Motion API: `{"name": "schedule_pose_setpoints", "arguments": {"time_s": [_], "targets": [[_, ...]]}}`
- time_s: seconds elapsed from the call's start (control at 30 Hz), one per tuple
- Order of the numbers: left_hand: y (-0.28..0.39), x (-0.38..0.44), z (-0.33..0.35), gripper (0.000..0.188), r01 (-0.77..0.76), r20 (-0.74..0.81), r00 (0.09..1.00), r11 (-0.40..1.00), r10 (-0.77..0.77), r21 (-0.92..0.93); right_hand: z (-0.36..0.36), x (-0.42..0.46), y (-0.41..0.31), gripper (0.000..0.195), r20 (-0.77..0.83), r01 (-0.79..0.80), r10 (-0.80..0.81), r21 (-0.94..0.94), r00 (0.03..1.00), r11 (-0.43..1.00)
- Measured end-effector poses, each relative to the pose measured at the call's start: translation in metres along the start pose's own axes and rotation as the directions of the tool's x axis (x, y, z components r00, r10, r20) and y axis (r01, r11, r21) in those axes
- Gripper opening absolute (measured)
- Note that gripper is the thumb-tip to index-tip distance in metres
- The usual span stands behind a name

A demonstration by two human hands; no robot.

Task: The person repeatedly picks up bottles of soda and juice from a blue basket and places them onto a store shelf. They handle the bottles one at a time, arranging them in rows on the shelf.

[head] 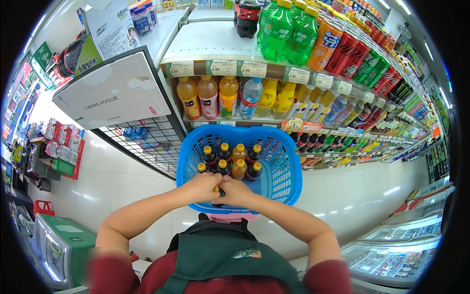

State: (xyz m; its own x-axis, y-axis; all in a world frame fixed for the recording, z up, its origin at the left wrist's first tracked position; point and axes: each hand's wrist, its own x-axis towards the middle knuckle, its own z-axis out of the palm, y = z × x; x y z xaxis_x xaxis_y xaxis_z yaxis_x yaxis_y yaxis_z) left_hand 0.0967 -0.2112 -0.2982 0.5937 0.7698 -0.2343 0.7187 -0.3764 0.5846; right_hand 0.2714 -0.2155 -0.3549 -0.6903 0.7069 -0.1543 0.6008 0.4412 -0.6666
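Both of my hands meet over the near left part of a blue plastic basket (282, 172). My left hand (205, 185) is closed near the yellow cap of a dark drink bottle (219, 198), and my right hand (233, 191) is closed around that bottle's upper part. Their fingers overlap and hide part of it. Just beyond my hands, several dark bottles (223, 168) with yellow caps stand upright in the basket. Two amber drink bottles (239, 169) stand among them.
Ahead is a store shelf (216, 40) with green soda bottles (277, 33), cans (325, 46) and a lower row of juice bottles (227, 97). A wire mesh rack (147, 143) with a printed board (114, 92) adjoins it on the left. Glass-topped freezers (396, 253) stand at right.
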Motion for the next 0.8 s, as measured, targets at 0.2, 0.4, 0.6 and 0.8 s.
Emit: {"name": "schedule_pose_setpoints", "arguments": {"time_s": [0.2, 0.4, 0.6, 0.8], "targets": [[-0.020, 0.013, 0.035, 0.037, 0.101, 0.101, 0.989, 0.990, -0.111, 0.102, 0.040, 0.017, 0.027, 0.047, 0.203, -0.155, 0.169, -0.082, 0.965, 0.984], [-0.035, 0.026, 0.069, 0.044, 0.085, 0.218, 0.966, 0.966, -0.141, 0.245, 0.063, 0.024, 0.046, 0.042, 0.428, -0.167, 0.173, -0.050, 0.887, 0.985], [-0.029, 0.029, 0.065, 0.049, 0.105, 0.295, 0.936, 0.953, -0.191, 0.285, 0.081, 0.032, 0.070, 0.046, 0.470, -0.108, 0.112, -0.037, 0.875, 0.994], [-0.009, 0.024, -0.002, 0.048, -0.062, 0.242, 0.970, 0.975, 0.008, 0.215, -0.019, 0.018, 0.023, 0.053, 0.389, -0.011, 0.051, -0.105, 0.920, 0.994]]}}
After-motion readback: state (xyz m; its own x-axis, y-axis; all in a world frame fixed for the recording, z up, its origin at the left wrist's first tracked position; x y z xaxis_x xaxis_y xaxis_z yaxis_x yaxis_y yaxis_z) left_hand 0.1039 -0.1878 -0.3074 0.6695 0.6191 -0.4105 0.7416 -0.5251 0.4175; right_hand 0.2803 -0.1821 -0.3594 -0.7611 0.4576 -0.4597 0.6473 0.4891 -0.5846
